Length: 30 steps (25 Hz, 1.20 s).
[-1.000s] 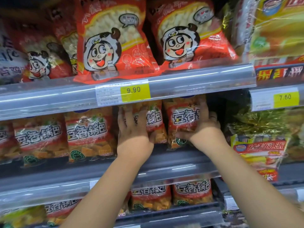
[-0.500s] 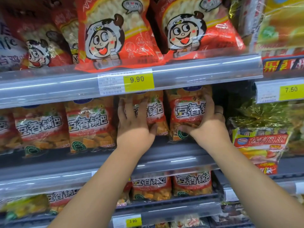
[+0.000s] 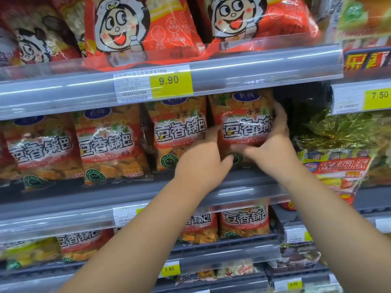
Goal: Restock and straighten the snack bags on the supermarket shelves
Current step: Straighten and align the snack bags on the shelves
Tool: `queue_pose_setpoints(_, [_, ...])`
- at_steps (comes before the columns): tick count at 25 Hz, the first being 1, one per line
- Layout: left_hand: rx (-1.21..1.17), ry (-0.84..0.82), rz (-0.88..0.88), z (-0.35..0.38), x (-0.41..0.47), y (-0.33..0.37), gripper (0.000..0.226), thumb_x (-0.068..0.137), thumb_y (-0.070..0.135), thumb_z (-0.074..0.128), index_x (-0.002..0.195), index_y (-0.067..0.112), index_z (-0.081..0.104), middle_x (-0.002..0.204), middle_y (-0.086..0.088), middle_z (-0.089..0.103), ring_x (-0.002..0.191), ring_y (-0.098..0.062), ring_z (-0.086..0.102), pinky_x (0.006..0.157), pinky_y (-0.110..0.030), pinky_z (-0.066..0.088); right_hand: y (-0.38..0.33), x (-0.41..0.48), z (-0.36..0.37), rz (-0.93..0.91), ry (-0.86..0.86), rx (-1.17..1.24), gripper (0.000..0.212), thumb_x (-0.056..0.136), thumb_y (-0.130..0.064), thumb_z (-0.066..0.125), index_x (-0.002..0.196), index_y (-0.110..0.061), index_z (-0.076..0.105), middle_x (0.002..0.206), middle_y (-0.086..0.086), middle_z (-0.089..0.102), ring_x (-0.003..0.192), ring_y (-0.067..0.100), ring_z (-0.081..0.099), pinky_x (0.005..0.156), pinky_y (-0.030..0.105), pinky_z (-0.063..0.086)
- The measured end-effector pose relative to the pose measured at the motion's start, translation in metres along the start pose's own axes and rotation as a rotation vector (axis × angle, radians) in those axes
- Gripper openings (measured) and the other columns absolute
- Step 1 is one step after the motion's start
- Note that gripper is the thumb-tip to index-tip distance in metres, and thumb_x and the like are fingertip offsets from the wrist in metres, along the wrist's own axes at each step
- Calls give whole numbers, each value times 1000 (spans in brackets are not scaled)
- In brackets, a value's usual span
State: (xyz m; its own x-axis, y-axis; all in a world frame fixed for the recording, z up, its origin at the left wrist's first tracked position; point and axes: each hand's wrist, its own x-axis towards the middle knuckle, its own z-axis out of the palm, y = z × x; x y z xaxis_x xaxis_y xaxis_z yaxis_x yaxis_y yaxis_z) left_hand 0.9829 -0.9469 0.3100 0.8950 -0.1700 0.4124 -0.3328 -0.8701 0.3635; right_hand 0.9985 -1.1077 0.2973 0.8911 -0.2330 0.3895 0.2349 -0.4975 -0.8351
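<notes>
A row of orange snack bags stands on the middle shelf (image 3: 127, 193). My two hands hold the rightmost snack bag (image 3: 243, 121) upright. My left hand (image 3: 203, 161) has its fingers tucked between that bag and its neighbour bag (image 3: 177, 132), with the thumb across the bag's lower front. My right hand (image 3: 273, 142) wraps round the bag's right edge, thumb lying along the bottom front. Two more bags of the same kind (image 3: 105, 142) (image 3: 40, 149) stand to the left.
Big red cartoon-face bags (image 3: 139, 30) fill the top shelf above a grey price rail (image 3: 254, 70) tagged 9.90. Gold-wrapped packs (image 3: 338, 144) sit to the right, beyond a dark gap (image 3: 300, 98). The lower shelf holds more orange bags (image 3: 243, 223).
My left hand has left the front of the neighbour bag and moved right to the rightmost bag's left edge. My right hand stays on that bag. The view has drawn closer.
</notes>
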Motion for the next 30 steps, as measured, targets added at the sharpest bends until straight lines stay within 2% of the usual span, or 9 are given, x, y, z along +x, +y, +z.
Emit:
queue_pose_setpoints(2, [-52, -52, -79, 5, 8, 5, 82, 87, 52, 64, 151, 25, 22, 128, -3, 59, 113, -25, 59, 91, -40, 52, -1, 15, -13, 210, -40, 242, 128, 51, -51, 89, 152, -32, 12, 144, 4, 44, 130, 25, 44, 107, 40, 39])
queue_pose_setpoints(4, [-27, -48, -97, 8, 12, 8, 87, 84, 55, 66, 151, 23, 20, 125, -3, 62, 107, -25, 62, 87, -42, 54, 0, 27, -20, 302, -148, 279, 140, 33, -61, 87, 151, -34, 18, 144, 3, 48, 128, 29, 49, 105, 49, 43])
queue_pose_setpoints(10, [24, 30, -155, 12, 10, 8, 92, 85, 50, 69, 153, 27, 11, 125, -6, 59, 100, -27, 64, 81, -39, 56, 7, 35, -12, 114, -304, 358, 111, 58, -14, 88, 147, -33, 26, 124, -7, 61, 116, 17, 57, 100, 45, 49])
queue_pose_setpoints(13, [75, 47, -142, 14, 7, 11, 93, 87, 47, 67, 154, 26, 5, 132, -10, 54, 101, -28, 63, 79, -36, 53, 14, 35, -10, 38, -280, 329, 110, 67, -9, 85, 150, -34, 18, 120, -16, 56, 113, 6, 54, 97, 31, 49])
queue_pose_setpoints(16, [106, 49, -111, 19, 9, 11, 92, 89, 44, 66, 154, 27, 3, 135, -11, 51, 102, -30, 62, 82, -39, 54, 19, 38, -10, -7, -231, 317, 113, 68, -9, 85, 152, -35, 13, 130, -12, 53, 121, 11, 51, 102, 35, 45])
queue_pose_setpoints(20, [41, 47, -66, 11, 13, -1, 68, 90, 44, 64, 148, 35, 29, 122, 4, 63, 97, -21, 64, 81, -39, 56, 27, 41, -11, -10, -233, 352, 110, 69, -8, 83, 153, -31, 16, 132, -10, 53, 121, 11, 51, 103, 35, 45])
queue_pose_setpoints(23, [113, 320, 39, 1, 7, -12, 41, 88, 39, 67, 128, 32, 58, 109, 4, 64, 100, -20, 60, 82, -32, 52, 27, 44, -12, -26, -226, 320, 108, 72, -11, 82, 152, -33, 14, 130, -11, 52, 120, 10, 49, 98, 30, 44])
queue_pose_setpoints(27, [261, 457, 155, 10, 16, -34, 52, 67, 26, 85, 116, 16, 68, 109, -14, 60, 101, -38, 56, 82, -43, 50, 29, 50, -7, -14, -221, 361, 107, 73, -7, 80, 152, -32, 14, 123, -15, 53, 115, 6, 50, 99, 30, 45])
queue_pose_setpoints(30, [287, 452, 192, 17, 20, -39, 52, 62, 18, 86, 111, 16, 70, 109, -13, 59, 101, -36, 50, 83, -43, 49, 27, 51, -5, -18, -239, 350, 107, 73, -5, 80, 153, -32, 12, 126, -12, 53, 116, 8, 51, 103, 34, 45])
